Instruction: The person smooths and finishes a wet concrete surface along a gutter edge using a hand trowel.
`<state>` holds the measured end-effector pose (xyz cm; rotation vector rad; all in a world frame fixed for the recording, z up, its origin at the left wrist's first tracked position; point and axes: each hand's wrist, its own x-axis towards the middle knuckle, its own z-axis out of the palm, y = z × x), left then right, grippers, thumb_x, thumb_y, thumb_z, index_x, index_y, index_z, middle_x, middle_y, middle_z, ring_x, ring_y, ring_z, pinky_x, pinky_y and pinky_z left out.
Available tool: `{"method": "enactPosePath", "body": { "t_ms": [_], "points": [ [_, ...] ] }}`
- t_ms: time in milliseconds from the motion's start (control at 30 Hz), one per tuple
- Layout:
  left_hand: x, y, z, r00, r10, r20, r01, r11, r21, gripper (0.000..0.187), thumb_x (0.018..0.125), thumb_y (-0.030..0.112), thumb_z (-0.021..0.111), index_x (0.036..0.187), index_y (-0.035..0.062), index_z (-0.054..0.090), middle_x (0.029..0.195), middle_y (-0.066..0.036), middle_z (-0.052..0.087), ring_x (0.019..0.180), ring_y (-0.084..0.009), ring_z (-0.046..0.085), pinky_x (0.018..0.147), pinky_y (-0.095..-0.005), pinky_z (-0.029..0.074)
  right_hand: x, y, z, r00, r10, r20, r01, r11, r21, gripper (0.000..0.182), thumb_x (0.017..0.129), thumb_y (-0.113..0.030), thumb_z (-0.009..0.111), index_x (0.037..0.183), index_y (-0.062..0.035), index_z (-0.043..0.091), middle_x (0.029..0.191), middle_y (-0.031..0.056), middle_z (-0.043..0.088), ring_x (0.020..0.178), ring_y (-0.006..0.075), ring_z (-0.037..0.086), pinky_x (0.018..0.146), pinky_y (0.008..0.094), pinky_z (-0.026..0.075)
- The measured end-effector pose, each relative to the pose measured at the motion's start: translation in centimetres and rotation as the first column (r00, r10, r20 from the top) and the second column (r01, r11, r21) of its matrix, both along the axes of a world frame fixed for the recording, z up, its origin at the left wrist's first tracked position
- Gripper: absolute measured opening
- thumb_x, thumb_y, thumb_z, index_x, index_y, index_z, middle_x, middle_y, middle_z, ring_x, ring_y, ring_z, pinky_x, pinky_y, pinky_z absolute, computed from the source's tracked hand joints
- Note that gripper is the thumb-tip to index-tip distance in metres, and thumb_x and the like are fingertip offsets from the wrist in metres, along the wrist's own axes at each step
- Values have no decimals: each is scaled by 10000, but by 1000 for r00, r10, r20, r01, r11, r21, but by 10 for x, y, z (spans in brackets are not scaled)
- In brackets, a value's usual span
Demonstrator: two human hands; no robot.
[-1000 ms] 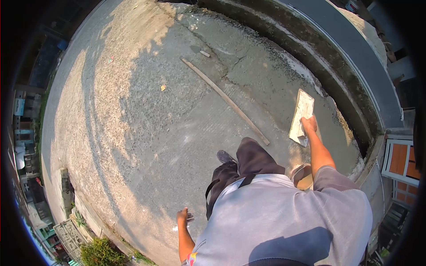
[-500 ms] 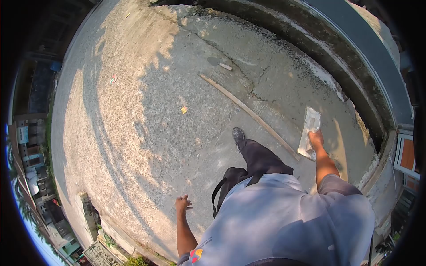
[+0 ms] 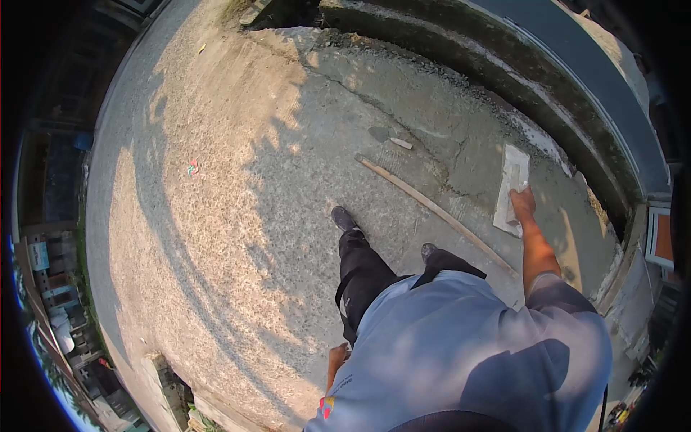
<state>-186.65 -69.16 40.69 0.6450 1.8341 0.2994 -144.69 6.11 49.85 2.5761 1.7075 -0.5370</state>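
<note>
My right hand (image 3: 523, 203) is closed around a pale, cement-smeared plastering float (image 3: 512, 173), a long flat rectangle carried above the grey cement at the right. At the lower middle, my left hand (image 3: 337, 355) hangs beside my trouser leg, partly hidden by my shirt, its fingers not clearly visible. A long wooden straightedge (image 3: 439, 210) lies slantwise on the ground, left of the float. Past its far end rests a pointed trowel (image 3: 379, 135) with a light handle, lying on the cement surface.
Smooth grey cement (image 3: 475, 122) borders a deep concrete drain (image 3: 461, 54) along the far right. Rough sunlit paving (image 3: 209, 237) spreads to the left, with a scrap of litter (image 3: 193, 168) on it. A broken concrete block (image 3: 164, 389) stands at the lower left.
I have stepped forward, my left foot now ahead of the right. My left hand has swung back to my side. The float remains in my right hand, further up the view.
</note>
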Motion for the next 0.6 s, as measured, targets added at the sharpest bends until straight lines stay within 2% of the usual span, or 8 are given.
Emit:
{"method": "enactPosePath", "body": {
  "t_ms": [33, 67, 100, 133, 200, 300, 433, 600],
  "points": [
    [-38, -1, -19, 943, -253, -218, 304, 921, 243, 416, 920, 266, 661, 1216, -21, 609, 947, -234, 669, 754, -363, 704, 589, -464, 613, -18, -1, -1, 999, -33, -5, 33, 999, 11, 650, 781, -355, 649, 1304, 11, 527, 1223, 252, 655, 1137, 437, 628, 994, 486, 491],
    [-78, 10, -15, 996, -68, -50, 71, 996, 63, 425, 922, 269, 657, 1222, -26, 595, 949, -238, 663, 753, -362, 703, 589, -472, 615, -38, -4, 1, 998, -55, -7, 55, 998, 20, 652, 778, -354, 649, 1302, 14, 527, 1223, 255, 654, 1136, 438, 628, 994, 489, 490],
    [-114, 38, 3, 951, 298, 81, -280, 943, -179, 435, 924, 272, 653, 1228, -31, 580, 951, -243, 656, 751, -362, 702, 590, -481, 617, -53, -7, 4, 998, -69, 0, 69, 997, 20, 654, 774, -352, 650, 1300, 17, 528, 1223, 257, 653, 1136, 439, 628, 994, 492, 489],
    [-156, 73, 19, 722, 690, 50, -625, 681, -383, 445, 926, 274, 649, 1234, -36, 566, 953, -247, 650, 749, -362, 701, 591, -489, 620, -69, -7, 6, 997, -76, 0, 76, 997, 13, 655, 773, -353, 649, 1300, 17, 528, 1224, 259, 652, 1137, 440, 627, 994, 495, 488],
    [-238, 132, 53, 590, 806, -34, -755, 536, -378, 465, 929, 280, 641, 1245, -46, 536, 957, -257, 637, 745, -361, 699, 592, -506, 624, -101, -15, 10, 994, -108, -7, 108, 994, -3, 656, 770, -354, 648, 1299, 16, 528, 1225, 263, 650, 1138, 442, 626, 995, 500, 486],
    [-366, 217, 91, 736, 664, -129, -674, 704, -225, 441, 944, 299, 618, 1172, -70, 537, 948, -223, 642, 771, -330, 701, 619, -489, 635, -151, -20, 18, 991, -134, 21, 134, 990, -30, 667, 773, -362, 642, 1309, 17, 523, 1227, 266, 648, 1140, 439, 626, 992, 502, 487],
    [-513, 330, 109, 798, 544, -259, -569, 822, -28, 363, 936, 299, 633, 1074, -28, 555, 831, -156, 639, 680, -271, 695, 553, -446, 627, -197, -9, 16, 992, -117, 51, 119, 992, -37, 686, 781, -380, 637, 1330, 12, 510, 1226, 269, 648, 1136, 433, 630, 990, 501, 491],
    [-594, 489, 138, 861, 413, -298, -391, 911, 131, 353, 925, 340, 656, 1017, 8, 577, 768, -87, 616, 656, -193, 665, 531, -369, 598, -255, 32, 1, 989, -121, 88, 125, 991, -43, 741, 801, -393, 640, 1396, 10, 456, 1211, 275, 653, 1118, 434, 638, 982, 503, 496]
  ]
}}
